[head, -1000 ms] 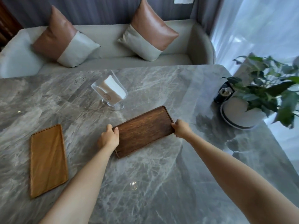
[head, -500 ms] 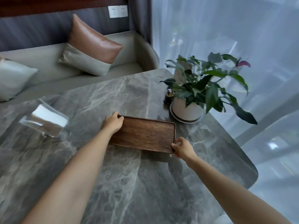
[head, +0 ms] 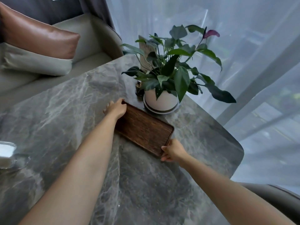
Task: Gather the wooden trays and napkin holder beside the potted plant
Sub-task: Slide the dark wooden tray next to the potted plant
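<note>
A dark wooden tray lies on the grey marble table, right beside the white pot of the potted plant. My left hand grips the tray's far end, close to the pot. My right hand grips its near corner. The clear napkin holder with white napkins shows only partly at the left edge. The light wooden tray is out of view.
A small dark jar stands behind the pot on its left. A grey sofa with a brown and grey cushion runs along the far side. Sheer white curtains hang past the table's right edge.
Both hands have carried the dark tray to the right and turned it, so it now sits next to the plant pot. The view has swung right; the light tray has left the frame.
</note>
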`<state>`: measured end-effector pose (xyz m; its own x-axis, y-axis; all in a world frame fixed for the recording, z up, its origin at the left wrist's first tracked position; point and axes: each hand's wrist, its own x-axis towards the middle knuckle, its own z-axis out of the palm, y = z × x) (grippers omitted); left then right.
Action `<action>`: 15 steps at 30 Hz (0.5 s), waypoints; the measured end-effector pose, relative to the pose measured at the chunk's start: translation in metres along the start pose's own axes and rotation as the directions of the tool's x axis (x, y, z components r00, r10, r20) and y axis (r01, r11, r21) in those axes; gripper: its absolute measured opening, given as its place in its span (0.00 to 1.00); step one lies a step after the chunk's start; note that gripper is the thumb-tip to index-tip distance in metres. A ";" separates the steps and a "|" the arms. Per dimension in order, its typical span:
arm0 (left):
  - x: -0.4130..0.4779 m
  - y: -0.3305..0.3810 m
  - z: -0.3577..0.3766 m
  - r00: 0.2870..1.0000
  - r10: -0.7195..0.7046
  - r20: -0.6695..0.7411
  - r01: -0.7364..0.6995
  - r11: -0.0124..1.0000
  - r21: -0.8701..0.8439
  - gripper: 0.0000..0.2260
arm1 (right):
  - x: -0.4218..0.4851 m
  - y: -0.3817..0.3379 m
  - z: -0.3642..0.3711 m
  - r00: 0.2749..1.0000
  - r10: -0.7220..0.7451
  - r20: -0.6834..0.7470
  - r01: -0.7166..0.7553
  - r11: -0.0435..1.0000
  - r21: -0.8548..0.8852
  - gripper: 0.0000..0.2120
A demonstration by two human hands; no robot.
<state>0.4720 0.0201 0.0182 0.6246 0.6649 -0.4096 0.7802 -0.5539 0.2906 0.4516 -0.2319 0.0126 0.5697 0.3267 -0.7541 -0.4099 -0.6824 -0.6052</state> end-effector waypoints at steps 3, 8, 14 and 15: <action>0.008 0.010 0.007 1.000 0.027 0.004 -0.027 0.999 0.041 0.20 | 0.006 0.002 0.002 1.000 0.027 0.011 -0.027 0.999 0.029 0.06; 0.020 0.019 0.015 0.997 0.066 0.036 -0.069 0.994 0.081 0.21 | 0.010 0.002 0.006 0.997 0.071 0.021 -0.072 0.995 0.063 0.14; 0.025 0.026 0.020 0.991 0.119 0.053 -0.125 0.985 0.118 0.22 | 0.013 0.001 0.013 0.994 0.101 0.032 -0.103 0.993 0.064 0.17; 0.026 0.026 0.020 0.991 0.125 0.052 -0.131 0.984 0.124 0.23 | 0.013 0.000 0.013 0.995 0.100 0.029 -0.101 0.993 0.059 0.16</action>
<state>0.5078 0.0129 -0.0022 0.7147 0.5634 -0.4145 0.6817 -0.6937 0.2325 0.4495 -0.2193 -0.0010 0.5052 0.2756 -0.8178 -0.5065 -0.6726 -0.5395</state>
